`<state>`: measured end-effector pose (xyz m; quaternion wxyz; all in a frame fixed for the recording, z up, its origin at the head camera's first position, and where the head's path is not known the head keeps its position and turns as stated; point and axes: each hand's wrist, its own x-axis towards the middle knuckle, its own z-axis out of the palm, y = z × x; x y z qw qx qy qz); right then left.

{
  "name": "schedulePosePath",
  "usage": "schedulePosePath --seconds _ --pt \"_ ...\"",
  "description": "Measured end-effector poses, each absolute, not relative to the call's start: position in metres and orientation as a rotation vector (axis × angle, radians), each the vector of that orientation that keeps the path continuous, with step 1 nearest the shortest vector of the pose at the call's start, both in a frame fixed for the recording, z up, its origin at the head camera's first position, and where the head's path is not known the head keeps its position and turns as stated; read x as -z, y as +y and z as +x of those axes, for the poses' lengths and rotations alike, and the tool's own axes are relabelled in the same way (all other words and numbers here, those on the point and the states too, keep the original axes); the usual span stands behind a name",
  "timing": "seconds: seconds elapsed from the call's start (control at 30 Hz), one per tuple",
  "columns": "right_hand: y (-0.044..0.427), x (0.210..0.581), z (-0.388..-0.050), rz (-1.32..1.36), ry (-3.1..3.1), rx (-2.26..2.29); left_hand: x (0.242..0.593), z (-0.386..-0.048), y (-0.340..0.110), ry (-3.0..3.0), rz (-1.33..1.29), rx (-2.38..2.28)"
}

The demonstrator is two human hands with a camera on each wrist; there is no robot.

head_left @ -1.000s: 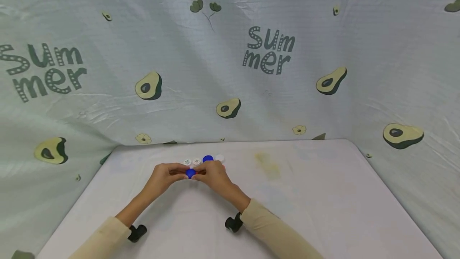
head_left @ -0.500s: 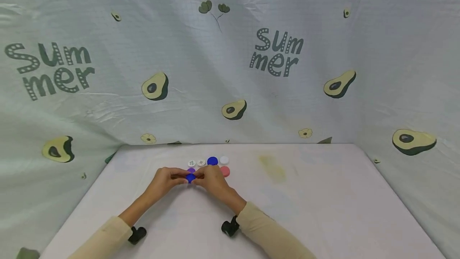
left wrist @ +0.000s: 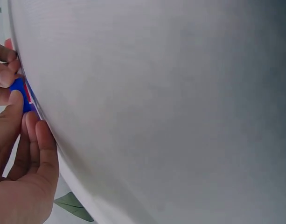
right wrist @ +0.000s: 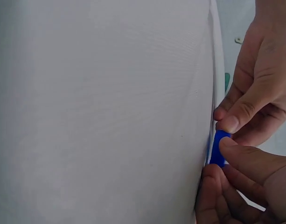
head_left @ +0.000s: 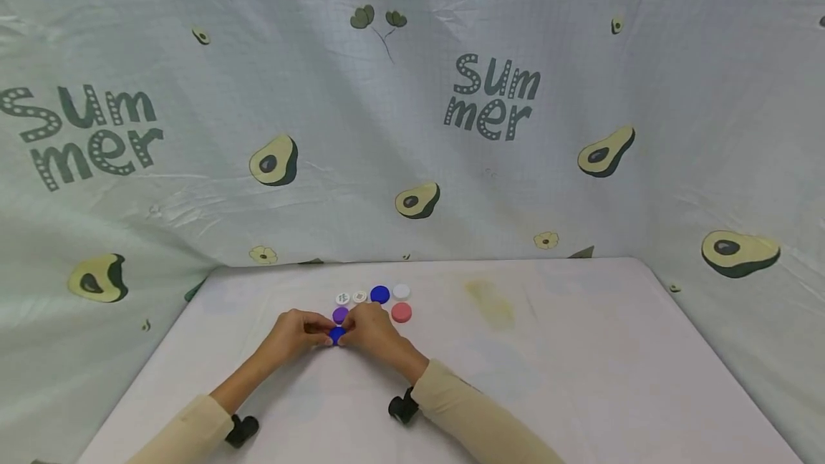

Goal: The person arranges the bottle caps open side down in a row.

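Note:
A small round blue bottle cap (head_left: 337, 336) is between my two hands, low over the white table. My left hand (head_left: 291, 336) pinches it from the left with thumb and fingertips. From the other side my right hand (head_left: 376, 333) pinches the same cap. The left wrist view shows the blue cap (left wrist: 20, 95) on edge, with a bit of red and purple behind it. In the right wrist view the thumb of my right hand (right wrist: 254, 182) presses the cap's (right wrist: 218, 149) side. Just beyond the hands lies a purple cap (head_left: 340, 315).
Two white patterned discs (head_left: 343, 298), another blue cap (head_left: 380, 295) and a plain white cap (head_left: 402, 292) lie in a row farther back. A red cap (head_left: 401, 312) sits right of my right hand. A printed cloth (head_left: 348, 220) hangs behind the table (head_left: 548, 378).
Both hands have come slightly towards me with the blue cap between them. The purple and red caps, largely covered a second ago, now show plainly. The head view has shifted a little.

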<state>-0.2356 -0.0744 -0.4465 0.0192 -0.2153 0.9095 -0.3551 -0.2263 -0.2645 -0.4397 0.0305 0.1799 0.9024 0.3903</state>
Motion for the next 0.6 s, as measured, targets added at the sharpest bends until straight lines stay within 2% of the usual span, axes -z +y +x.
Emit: schedulePosePath --seconds 0.27,0.4,0.6 --pt "-0.076 0.443 -0.234 -0.569 2.825 1.075 0.440 -0.232 -0.258 2.767 0.545 -1.172" --pt "-0.074 0.439 -0.236 -0.541 2.743 1.080 0.435 -0.231 -0.255 2.777 0.444 -1.127" --pt "-0.034 0.420 -0.237 -0.677 2.597 0.915 0.417 -0.220 -0.253 2.824 0.290 -0.898"
